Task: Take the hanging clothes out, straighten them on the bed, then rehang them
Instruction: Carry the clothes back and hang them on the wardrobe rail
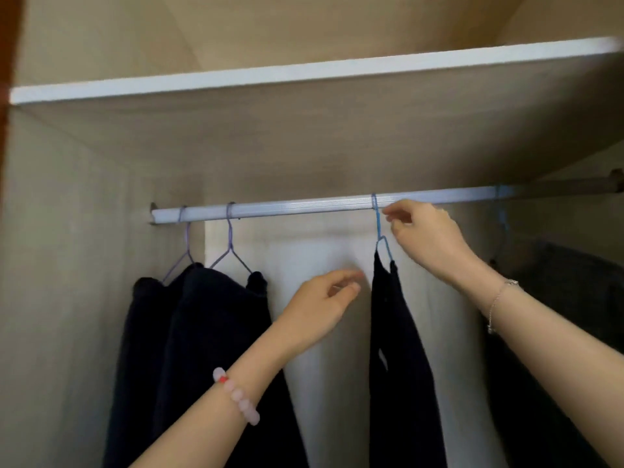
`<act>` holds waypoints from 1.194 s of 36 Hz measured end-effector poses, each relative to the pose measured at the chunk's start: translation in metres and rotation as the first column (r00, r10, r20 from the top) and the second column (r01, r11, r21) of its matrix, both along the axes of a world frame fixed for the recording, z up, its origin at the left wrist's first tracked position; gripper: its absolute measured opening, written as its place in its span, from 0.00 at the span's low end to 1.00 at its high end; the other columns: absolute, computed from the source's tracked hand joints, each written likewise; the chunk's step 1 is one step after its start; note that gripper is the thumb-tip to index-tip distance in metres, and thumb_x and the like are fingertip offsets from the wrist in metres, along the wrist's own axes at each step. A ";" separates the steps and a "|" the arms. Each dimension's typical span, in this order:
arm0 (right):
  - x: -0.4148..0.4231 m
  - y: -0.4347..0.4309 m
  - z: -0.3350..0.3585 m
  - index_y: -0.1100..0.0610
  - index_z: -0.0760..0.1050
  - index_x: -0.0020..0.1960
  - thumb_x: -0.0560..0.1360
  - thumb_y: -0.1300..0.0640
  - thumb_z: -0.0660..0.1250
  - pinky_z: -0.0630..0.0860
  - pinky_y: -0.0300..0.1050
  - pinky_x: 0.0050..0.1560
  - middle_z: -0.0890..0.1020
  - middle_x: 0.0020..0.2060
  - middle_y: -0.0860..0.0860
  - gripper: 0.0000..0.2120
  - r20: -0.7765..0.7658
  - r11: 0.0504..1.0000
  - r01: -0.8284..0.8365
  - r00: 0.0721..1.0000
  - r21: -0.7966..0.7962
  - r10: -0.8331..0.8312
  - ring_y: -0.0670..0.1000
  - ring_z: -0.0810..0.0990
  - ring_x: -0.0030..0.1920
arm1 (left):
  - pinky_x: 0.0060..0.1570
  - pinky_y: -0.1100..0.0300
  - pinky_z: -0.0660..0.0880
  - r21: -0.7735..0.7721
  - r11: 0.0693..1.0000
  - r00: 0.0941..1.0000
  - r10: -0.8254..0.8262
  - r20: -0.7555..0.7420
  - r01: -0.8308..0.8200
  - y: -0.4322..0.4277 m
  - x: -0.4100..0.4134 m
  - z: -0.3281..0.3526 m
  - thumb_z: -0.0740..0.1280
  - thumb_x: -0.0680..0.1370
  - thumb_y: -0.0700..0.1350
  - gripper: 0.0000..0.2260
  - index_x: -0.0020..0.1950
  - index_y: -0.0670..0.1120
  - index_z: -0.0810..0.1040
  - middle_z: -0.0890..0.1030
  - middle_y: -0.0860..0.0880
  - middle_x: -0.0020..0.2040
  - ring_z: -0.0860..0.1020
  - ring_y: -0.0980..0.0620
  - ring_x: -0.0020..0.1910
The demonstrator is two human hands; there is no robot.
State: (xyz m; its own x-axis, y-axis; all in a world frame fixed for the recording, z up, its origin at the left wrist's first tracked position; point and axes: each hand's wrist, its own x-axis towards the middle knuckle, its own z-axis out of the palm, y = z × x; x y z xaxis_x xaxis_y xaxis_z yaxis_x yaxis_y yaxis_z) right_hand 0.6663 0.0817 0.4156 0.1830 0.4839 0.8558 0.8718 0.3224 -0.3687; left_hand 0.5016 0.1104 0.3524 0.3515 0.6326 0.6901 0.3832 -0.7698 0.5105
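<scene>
Bead bracelet (pixel 236 396) on the left wrist is nearest. Left grip (pixel 324 298): fingers loosely curled, holding nothing, just beside dark garment (pixel 398 349). Right grip (pixel 422 234) at the neck of blue hanger (pixel 378 228), mid-rail (pixel 304 207); pinching or only touching, cannot tell (blur). Garment judged soft, light, limp; take by the wire hook. Two dark clothes (pixel 202 332) hang near the rail's left end, well apart. Shelf (pixel 304 72) above may limit the lift.

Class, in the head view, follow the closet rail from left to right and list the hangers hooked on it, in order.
left purple hanger → second purple hanger → middle blue hanger, beside the right hand → far-right blue hanger
</scene>
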 end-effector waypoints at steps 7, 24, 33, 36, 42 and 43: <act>-0.084 0.013 0.004 0.51 0.73 0.67 0.76 0.58 0.62 0.70 0.47 0.64 0.78 0.64 0.48 0.20 0.121 0.979 -0.121 0.983 -0.163 0.142 0.53 0.74 0.67 | 0.59 0.61 0.72 0.216 0.878 0.903 0.429 0.038 -0.426 -0.011 -0.106 0.008 0.63 0.77 0.42 0.14 0.62 0.48 0.77 0.81 0.51 0.56 0.78 0.53 0.56; -0.006 0.023 -0.009 0.63 0.71 0.59 0.77 0.64 0.60 0.69 0.45 0.49 0.76 0.61 0.63 0.12 0.196 0.868 0.263 0.961 -0.422 -0.196 0.62 0.76 0.60 | 0.48 0.56 0.75 -0.229 0.842 0.859 0.511 0.045 -0.489 0.008 -0.171 0.022 0.60 0.74 0.32 0.21 0.67 0.42 0.71 0.78 0.40 0.60 0.76 0.47 0.51; 0.020 0.024 -0.029 0.60 0.74 0.68 0.76 0.66 0.62 0.76 0.49 0.61 0.82 0.59 0.60 0.21 -0.203 0.903 -0.140 0.977 -0.407 0.060 0.60 0.80 0.58 | 0.36 0.66 0.79 -0.355 0.919 0.930 0.271 0.247 -0.173 0.010 -0.142 0.010 0.57 0.71 0.25 0.29 0.70 0.44 0.70 0.80 0.43 0.51 0.79 0.51 0.45; 0.027 0.022 -0.031 0.60 0.76 0.66 0.76 0.67 0.65 0.77 0.48 0.57 0.83 0.52 0.60 0.19 -0.288 0.912 -0.176 0.955 -0.370 0.067 0.60 0.82 0.55 | 0.43 0.63 0.79 -0.328 0.933 0.940 0.237 0.245 -0.149 0.011 -0.122 0.009 0.57 0.70 0.25 0.28 0.68 0.42 0.72 0.81 0.46 0.48 0.79 0.49 0.45; 0.036 0.017 -0.030 0.59 0.76 0.66 0.76 0.66 0.65 0.75 0.55 0.62 0.81 0.58 0.62 0.18 -0.274 0.929 -0.085 0.962 -0.360 -0.018 0.63 0.80 0.58 | 0.31 0.75 0.73 -0.281 0.955 0.961 0.159 0.225 -0.093 0.008 -0.076 0.010 0.57 0.72 0.25 0.24 0.63 0.44 0.74 0.78 0.50 0.41 0.74 0.60 0.38; 0.038 0.016 -0.031 0.59 0.76 0.66 0.76 0.66 0.64 0.75 0.55 0.63 0.81 0.59 0.63 0.18 -0.262 0.930 -0.062 0.964 -0.362 -0.038 0.64 0.79 0.58 | 0.35 0.73 0.75 -0.280 0.956 0.964 0.154 0.215 -0.090 0.008 -0.071 0.009 0.57 0.73 0.26 0.23 0.62 0.45 0.74 0.78 0.49 0.42 0.75 0.57 0.39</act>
